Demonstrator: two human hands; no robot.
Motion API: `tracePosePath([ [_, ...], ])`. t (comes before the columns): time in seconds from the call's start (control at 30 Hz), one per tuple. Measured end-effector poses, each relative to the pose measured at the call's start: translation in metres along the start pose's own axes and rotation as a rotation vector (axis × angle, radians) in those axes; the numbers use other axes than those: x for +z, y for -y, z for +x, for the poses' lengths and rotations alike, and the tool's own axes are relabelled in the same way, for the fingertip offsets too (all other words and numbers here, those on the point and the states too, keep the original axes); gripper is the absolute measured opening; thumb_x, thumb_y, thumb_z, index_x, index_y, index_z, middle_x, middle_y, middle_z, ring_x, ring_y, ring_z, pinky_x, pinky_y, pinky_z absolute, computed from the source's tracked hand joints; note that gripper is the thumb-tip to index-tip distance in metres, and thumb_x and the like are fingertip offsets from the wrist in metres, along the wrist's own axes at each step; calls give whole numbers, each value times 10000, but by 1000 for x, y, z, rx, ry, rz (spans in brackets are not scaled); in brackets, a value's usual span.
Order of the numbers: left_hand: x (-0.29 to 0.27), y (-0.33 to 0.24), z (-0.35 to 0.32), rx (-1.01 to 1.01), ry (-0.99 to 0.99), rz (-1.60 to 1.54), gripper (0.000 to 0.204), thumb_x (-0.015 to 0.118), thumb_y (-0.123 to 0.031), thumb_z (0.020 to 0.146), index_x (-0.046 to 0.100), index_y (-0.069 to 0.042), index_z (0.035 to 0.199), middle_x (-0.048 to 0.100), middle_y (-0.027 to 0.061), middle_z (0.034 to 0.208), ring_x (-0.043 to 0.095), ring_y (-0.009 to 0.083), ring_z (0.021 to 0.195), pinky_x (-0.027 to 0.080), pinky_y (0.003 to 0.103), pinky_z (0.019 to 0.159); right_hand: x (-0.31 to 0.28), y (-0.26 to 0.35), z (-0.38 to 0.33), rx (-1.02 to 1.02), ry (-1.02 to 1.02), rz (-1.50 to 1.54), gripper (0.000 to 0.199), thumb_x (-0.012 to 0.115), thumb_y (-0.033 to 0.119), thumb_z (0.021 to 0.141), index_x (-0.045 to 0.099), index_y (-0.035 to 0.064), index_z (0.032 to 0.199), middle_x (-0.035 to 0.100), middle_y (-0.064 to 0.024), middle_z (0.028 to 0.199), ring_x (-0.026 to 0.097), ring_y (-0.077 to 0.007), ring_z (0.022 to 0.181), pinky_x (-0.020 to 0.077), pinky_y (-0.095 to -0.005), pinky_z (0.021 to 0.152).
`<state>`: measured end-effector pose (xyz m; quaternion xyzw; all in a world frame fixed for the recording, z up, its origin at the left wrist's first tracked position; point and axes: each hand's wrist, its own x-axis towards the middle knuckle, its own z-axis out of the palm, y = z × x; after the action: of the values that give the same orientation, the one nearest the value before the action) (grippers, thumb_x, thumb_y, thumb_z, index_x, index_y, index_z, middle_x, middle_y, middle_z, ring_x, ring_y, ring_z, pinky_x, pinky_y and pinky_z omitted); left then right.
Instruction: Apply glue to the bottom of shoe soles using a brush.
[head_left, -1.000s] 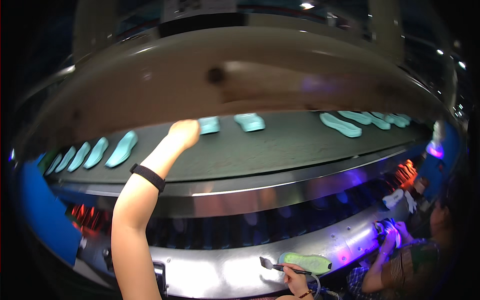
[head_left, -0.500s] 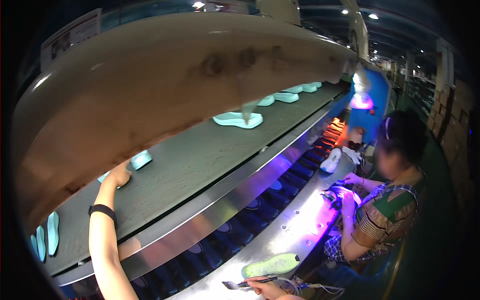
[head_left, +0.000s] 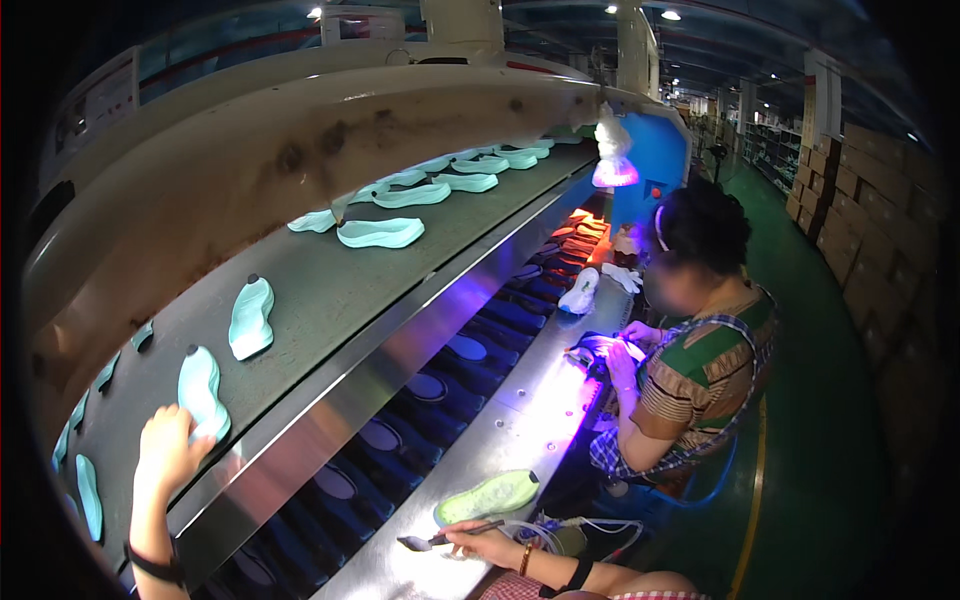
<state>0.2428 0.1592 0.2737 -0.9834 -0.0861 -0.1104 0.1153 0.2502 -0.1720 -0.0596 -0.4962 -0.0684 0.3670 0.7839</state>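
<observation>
Brush (head_left: pixel 424 543) sits clasped in right grip (head_left: pixel 487 544); left grip (head_left: pixel 168 446) touches turquoise sole (head_left: pixel 204 388), hold unclear.

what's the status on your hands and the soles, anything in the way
Left hand on a turquoise sole on the belt. Right hand gripping brush near green sole. Hood overhangs belt's far side.

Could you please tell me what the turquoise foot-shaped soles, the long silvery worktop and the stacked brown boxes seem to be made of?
Turquoise foot-shaped soles: probably moulded foam or rubber, fairly matt, judging by their thick, even-coloured sidewalls.
Long silvery worktop: likely bare, smooth metal, given its bright glare.
Stacked brown boxes: apparently cardboard, from their dull tan sides.
</observation>
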Motion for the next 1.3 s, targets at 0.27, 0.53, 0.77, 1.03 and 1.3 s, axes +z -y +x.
tracePosePath([
  [0.27,81,-21,-174,-568,-1202,-1490,492,414,-435,876,452,-25,1146,493,97,1119,459,249,1057,332,372,934,10,12,-11,-180,-32,34,267,620,22,778,560,-9,1036,601,-88,995,556,-97,791,458,-211,695],
  [0.53,133,-147,-227,-521,-618,-2320,503,410,-444,873,451,-25,1148,488,100,1128,459,253,1060,336,377,932,13,17,-12,-250,-23,-56,259,621,90,784,579,10,1027,605,-32,962,529,-62,764,430,-201,680],
  [0.77,153,-180,-238,-351,-262,-2483,513,407,-452,871,450,-24,1150,484,102,1136,458,257,1063,339,382,931,48,27,-24,-162,280,-103,223,606,66,783,606,7,998,615,-42,943,558,-91,867,435,-208,775],
  [1.03,163,-183,-227,-335,-195,-2491,524,404,-461,868,449,-23,1153,479,105,1146,458,260,1066,343,388,929,80,-14,-25,-91,487,-34,225,638,51,746,611,6,964,616,-67,940,550,-125,911,397,-236,852],
  [1.3,167,-192,-216,-305,-130,-2490,535,400,-470,866,448,-23,1155,474,108,1156,457,264,1069,347,394,927,78,-37,-20,-52,501,-97,190,627,69,752,631,25,937,597,-73,990,498,-173,1042,302,-303,965],
])
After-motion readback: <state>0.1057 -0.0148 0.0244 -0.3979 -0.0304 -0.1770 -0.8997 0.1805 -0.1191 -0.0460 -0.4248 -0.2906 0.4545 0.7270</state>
